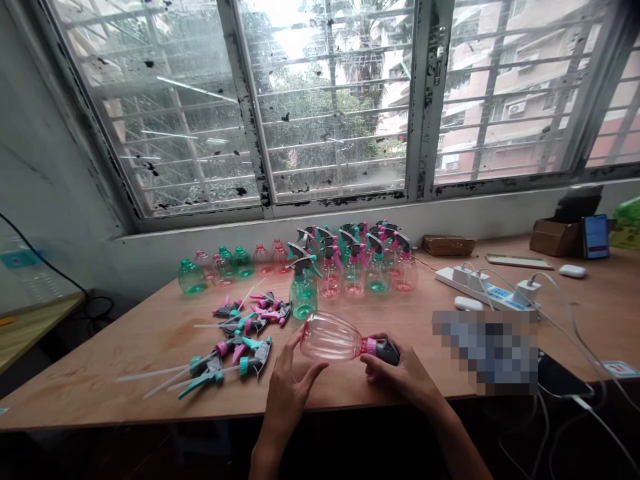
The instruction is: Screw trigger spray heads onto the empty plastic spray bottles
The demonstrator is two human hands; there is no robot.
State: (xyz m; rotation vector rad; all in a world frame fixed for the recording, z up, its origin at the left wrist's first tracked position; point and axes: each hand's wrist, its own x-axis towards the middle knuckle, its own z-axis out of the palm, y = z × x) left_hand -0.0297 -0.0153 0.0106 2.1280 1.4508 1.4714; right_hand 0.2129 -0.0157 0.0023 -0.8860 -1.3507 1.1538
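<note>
A clear pink spray bottle (333,338) lies on its side just above the wooden table (150,333), held between both hands. My left hand (290,387) cups the bottle's round body from below, thumb and fingers curled against it. My right hand (400,377) is closed round the grey and pink trigger head (383,349) at the bottle's neck. A single green bottle with a sprayer (303,288) stands just behind the held one.
Loose trigger sprayers with long dip tubes (235,337) lie left of my hands. Capless pink and green bottles (225,267) and a group of finished spray bottles (365,263) stand at the back. A power strip (487,287), cables, phones and boxes are on the right.
</note>
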